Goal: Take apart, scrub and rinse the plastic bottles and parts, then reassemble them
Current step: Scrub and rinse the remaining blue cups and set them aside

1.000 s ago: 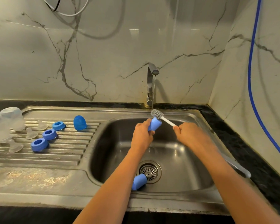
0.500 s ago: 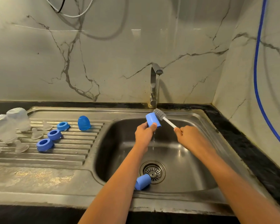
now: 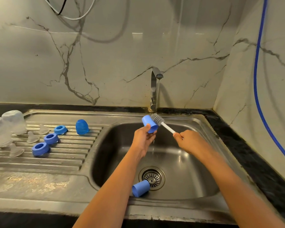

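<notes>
My left hand (image 3: 142, 139) grips a blue bottle cap (image 3: 149, 123) under the tap, above the sink basin (image 3: 184, 162). My right hand (image 3: 190, 141) holds the white handle of a grey bottle brush (image 3: 158, 120), whose bristle head touches the cap's side. A second blue cap (image 3: 140, 188) lies on its side by the drain. On the drainboard (image 3: 64, 155) at the left sit three blue collar rings (image 3: 39, 148), a blue dome cap (image 3: 81, 127), clear teats (image 3: 32, 137) and upturned clear bottles (image 3: 13, 120).
The steel tap (image 3: 154, 89) stands at the back rim, a thin stream of water falling from it. The drain strainer (image 3: 152, 177) is in the basin floor. A blue hose (image 3: 257, 89) hangs down the right wall. Dark counter (image 3: 247, 150) borders the sink.
My left hand has tilted the cap so its closed end faces up and left. The brush head has come off the cap's top and now lies against its right side.
</notes>
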